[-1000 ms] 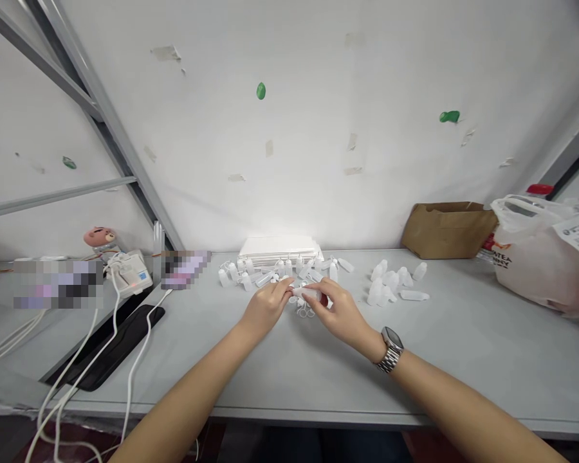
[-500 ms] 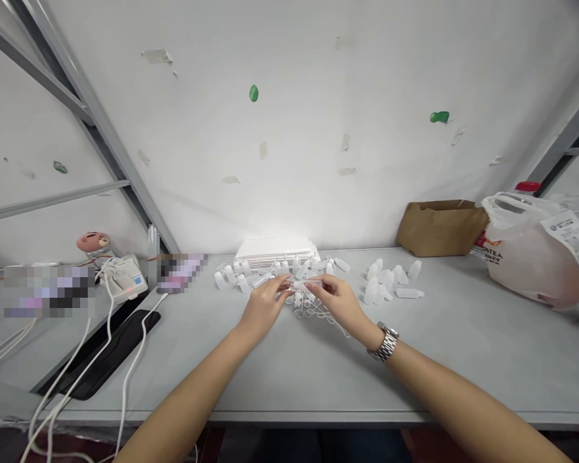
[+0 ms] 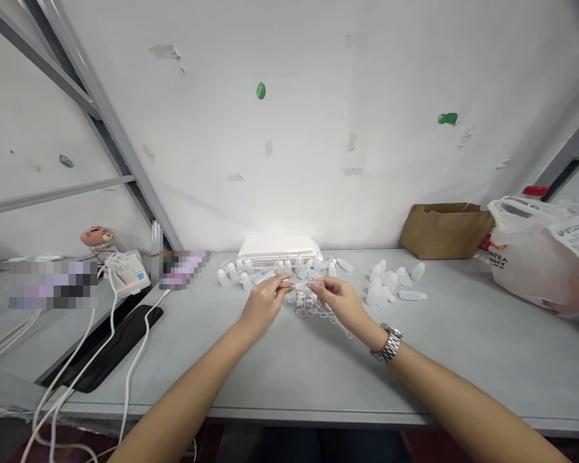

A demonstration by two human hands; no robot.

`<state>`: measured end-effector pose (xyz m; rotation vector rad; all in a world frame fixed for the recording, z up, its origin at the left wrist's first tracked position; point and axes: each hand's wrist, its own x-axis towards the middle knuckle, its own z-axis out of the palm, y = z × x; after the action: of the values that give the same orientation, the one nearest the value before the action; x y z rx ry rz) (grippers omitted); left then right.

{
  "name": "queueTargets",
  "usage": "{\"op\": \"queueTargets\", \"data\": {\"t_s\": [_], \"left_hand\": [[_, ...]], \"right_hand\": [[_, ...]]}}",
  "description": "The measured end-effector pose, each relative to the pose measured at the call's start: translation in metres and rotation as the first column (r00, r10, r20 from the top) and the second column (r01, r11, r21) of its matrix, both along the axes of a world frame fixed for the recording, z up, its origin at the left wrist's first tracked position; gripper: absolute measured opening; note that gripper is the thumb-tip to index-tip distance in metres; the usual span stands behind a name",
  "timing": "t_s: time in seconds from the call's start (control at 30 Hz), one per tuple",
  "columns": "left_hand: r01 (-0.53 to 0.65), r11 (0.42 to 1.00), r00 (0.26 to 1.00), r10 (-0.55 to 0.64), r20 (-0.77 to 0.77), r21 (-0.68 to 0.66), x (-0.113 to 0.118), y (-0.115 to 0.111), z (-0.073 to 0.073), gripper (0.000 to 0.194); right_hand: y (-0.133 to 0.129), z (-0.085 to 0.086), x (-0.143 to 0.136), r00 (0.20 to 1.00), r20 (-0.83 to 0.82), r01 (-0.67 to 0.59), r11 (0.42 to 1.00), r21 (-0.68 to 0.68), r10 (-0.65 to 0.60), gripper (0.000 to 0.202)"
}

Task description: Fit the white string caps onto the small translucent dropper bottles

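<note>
**Small bottle held between both hands at mid-surface**

We found the left hand [image 3: 263,303] and the right hand [image 3: 340,301] closed on 1 small translucent bottle [image 3: 305,285], each pinching an end, held just above the grey surface [image 3: 289,366]. A watch [image 3: 388,343] sat on the right wrist.

Progress, as we judged it: 1 group of bottles [image 3: 393,283] lay apart to the right and may have been finished pieces; a larger scatter of bottles [image 3: 270,270] remained behind the hands, before a white stack [image 3: 278,247]. Loose ring-like parts [image 3: 311,310] lay beneath the hands.

We could not make out whether the held bottle carried a cap; fingers covered its ends. A paper bag [image 3: 444,228] and plastic bag [image 3: 540,257] hid their contents.
</note>
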<state>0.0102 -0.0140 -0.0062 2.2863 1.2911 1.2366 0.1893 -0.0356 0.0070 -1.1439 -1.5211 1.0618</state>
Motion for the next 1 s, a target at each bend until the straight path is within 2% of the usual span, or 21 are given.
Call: {"op": "queueTargets", "data": {"t_s": [0.57, 0.63, 0.73, 0.8, 0.83, 0.93, 1.0], "left_hand": [[0.031, 0.991, 0.991, -0.014, -0.13, 0.13, -0.004, 0.0, -0.009, 0.025], [0.02, 0.99, 0.989, 0.0, -0.147, 0.137, -0.004, 0.002, -0.008, 0.025], [0.01, 0.99, 0.987, 0.013, -0.163, 0.142, -0.005, 0.005, -0.006, 0.025], [0.001, 0.99, 0.984, 0.024, -0.174, 0.143, -0.006, 0.007, -0.003, 0.025], [-0.015, 0.99, 0.982, 0.04, -0.185, 0.137, -0.006, 0.008, -0.002, 0.025], [-0.112, 0.991, 0.961, 0.127, -0.244, 0.077, -0.011, 0.013, 0.001, 0.026], [-0.209, 0.978, 0.928, 0.196, -0.317, -0.007, -0.015, 0.015, 0.003, 0.023]], "right_hand": [[-0.002, -0.002, -0.001, 0.995, 0.094, 0.02, 0.998, 0.056, -0.025, 0.034], [-0.002, -0.002, 0.0, 0.989, 0.149, -0.018, 0.998, 0.056, 0.01, 0.032], [0.002, -0.006, 0.002, 0.947, 0.282, -0.171, 0.985, 0.025, 0.157, 0.027], [0.007, -0.008, 0.005, 0.915, 0.36, -0.208, 0.977, 0.039, 0.18, 0.024], [0.011, -0.008, 0.007, 0.913, 0.386, -0.175, 0.982, 0.076, 0.133, 0.023], [0.024, -0.005, 0.021, 0.91, 0.393, 0.036, 0.969, 0.244, -0.133, 0.024], [0.034, -0.002, 0.034, 0.856, 0.419, 0.191, 0.938, 0.289, -0.303, 0.029]]}}
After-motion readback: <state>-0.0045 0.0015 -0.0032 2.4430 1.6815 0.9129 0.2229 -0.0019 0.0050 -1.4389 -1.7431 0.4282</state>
